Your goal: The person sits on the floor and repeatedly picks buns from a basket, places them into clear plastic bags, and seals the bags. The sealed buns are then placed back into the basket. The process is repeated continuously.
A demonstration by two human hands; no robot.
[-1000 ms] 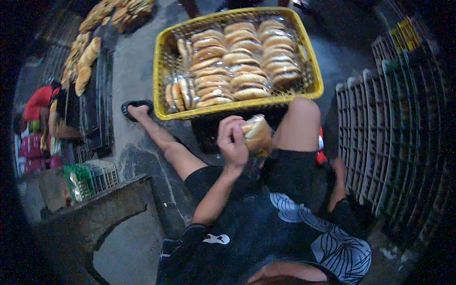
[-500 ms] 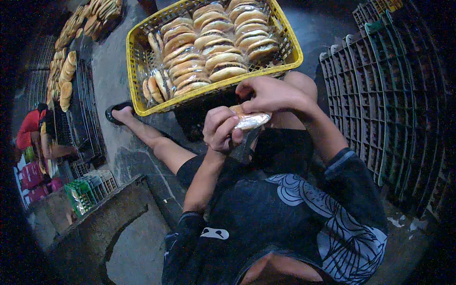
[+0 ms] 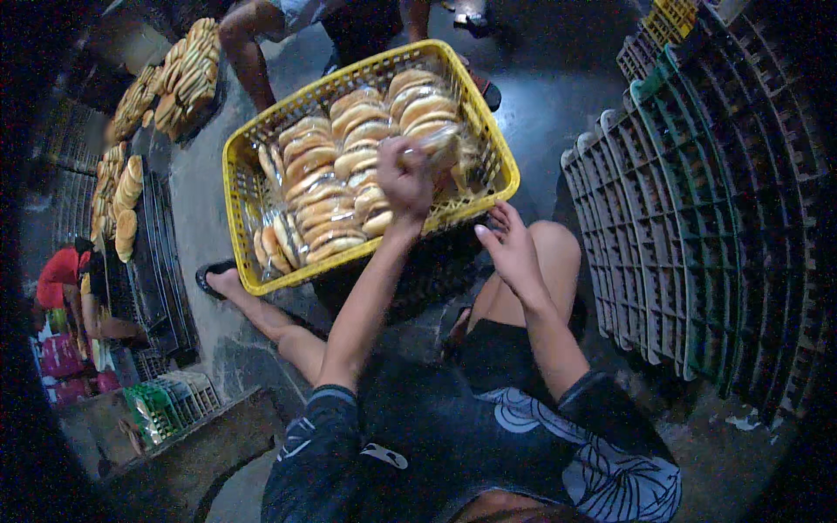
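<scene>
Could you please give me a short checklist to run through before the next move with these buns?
1. Left hand over the crate of buns: ok, it is above the packed rows.
2. Left hand's grip: cannot tell, motion blur hides what its fingers hold.
3. Right hand free: ok, it is open by the near rim with nothing visible in it.
4. Yellow crate facing up: ok, its open top shows the buns.
5. Every bun sealed: cannot tell, clear wrap shows but not the closures.
6. Other person's arm apart from the crate: cannot tell, its hand is hidden at the far rim.
</scene>
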